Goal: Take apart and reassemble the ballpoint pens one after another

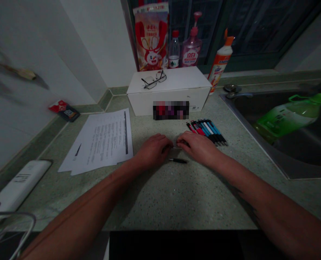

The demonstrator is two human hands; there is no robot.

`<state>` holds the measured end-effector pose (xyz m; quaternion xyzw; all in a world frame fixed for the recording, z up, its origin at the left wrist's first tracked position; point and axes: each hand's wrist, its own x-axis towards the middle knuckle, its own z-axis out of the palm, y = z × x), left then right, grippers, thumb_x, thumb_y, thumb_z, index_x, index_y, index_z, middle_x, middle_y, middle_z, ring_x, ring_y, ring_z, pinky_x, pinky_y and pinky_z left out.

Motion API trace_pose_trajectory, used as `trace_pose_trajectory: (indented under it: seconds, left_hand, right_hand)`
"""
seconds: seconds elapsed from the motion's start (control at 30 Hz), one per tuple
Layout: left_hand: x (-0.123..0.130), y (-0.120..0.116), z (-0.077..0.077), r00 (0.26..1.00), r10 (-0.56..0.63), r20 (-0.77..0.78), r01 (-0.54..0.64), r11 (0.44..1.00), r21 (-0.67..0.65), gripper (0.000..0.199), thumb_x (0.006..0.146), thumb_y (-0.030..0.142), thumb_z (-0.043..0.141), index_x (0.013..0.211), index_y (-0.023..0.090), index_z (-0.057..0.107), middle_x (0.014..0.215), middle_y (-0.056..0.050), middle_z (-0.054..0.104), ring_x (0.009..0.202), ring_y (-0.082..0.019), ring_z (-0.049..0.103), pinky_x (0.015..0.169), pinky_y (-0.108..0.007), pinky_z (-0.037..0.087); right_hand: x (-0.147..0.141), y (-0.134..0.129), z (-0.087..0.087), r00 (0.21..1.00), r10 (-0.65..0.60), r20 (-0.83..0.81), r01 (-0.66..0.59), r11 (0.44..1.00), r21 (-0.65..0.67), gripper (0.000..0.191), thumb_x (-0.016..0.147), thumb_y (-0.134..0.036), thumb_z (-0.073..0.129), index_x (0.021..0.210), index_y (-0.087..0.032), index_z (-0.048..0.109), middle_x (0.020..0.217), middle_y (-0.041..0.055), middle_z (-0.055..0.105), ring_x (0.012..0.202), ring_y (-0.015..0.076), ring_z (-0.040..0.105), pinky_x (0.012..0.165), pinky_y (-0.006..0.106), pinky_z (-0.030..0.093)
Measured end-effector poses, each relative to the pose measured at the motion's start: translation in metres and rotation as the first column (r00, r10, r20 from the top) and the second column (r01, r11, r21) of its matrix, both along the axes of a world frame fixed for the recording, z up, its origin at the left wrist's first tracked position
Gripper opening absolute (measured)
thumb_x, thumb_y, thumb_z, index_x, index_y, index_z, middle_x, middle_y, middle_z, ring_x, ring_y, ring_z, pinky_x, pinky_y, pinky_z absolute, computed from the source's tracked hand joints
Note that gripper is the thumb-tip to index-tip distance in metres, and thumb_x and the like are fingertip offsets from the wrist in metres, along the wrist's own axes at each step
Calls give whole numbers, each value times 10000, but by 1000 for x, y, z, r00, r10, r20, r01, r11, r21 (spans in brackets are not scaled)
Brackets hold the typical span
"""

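My left hand (157, 150) and my right hand (197, 144) are close together above the counter (176, 202), both with curled fingers. A thin pale rod (177, 147) spans the small gap between their fingertips. Its ends are hidden in the fingers, and the dim light leaves its exact kind unclear. Just below the hands lies a short black pen part (178, 160) with a silvery tip pointing left. Beside my right hand, a row of click pens (208, 130) with red, blue, white and black parts lies side by side, partly covered by that hand.
Behind the hands stands a white box (171, 85) with glasses (154, 79) on top. Printed sheets (103, 141) lie at left, near a white power strip-like device (19, 186). At right is a sink (285, 164) with a green bottle (290, 115). Bottles line the window.
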<state>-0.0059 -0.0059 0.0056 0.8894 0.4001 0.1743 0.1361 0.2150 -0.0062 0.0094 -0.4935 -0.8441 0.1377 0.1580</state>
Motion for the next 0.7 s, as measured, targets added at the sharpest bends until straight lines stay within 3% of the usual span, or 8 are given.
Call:
trace_pose_trajectory:
  seconds: [0.13,0.23,0.37,0.47,0.7]
  left_hand:
    - [1,-2,1,1000,-2,-7,2,1000,18,111,885,134,660,963,193,714,927,-63,711,934,-242,650,861,-400,530]
    - [1,-3,-1,996,28,79,-31,999,37,98,907,230,725,997,198,703,944,-55,710,907,-229,657,823,-379,530]
    - [0,-3,-4,975,51,218,-63,997,49,179,905,329,779,999,212,682,902,-29,703,806,-187,648,730,-324,515]
    - [0,-5,-7,958,80,274,-92,995,33,223,872,335,820,993,217,674,852,-10,700,735,-167,632,680,-303,504]
    - [2,-5,-10,947,54,315,-84,993,80,110,905,228,762,990,220,692,812,-11,705,693,-162,636,656,-302,527]
  right_hand:
    - [0,3,0,978,-89,-189,86,996,-24,50,951,-215,671,965,-220,719,951,54,769,889,235,710,772,360,499]
    - [-3,3,-1,906,-157,-393,123,986,-111,10,906,-223,716,902,-219,707,870,33,765,805,207,706,731,342,509]
    - [-9,-1,0,776,-209,-595,34,956,-291,152,837,-332,784,849,-217,686,769,13,737,715,184,684,645,319,516]
    - [-13,-4,3,722,-234,-651,-33,928,-370,248,785,-416,825,829,-219,682,752,12,731,694,178,676,631,320,523]
    - [-14,-6,4,702,-243,-670,-52,920,-388,241,757,-395,842,817,-224,683,741,5,731,686,172,676,626,317,528]
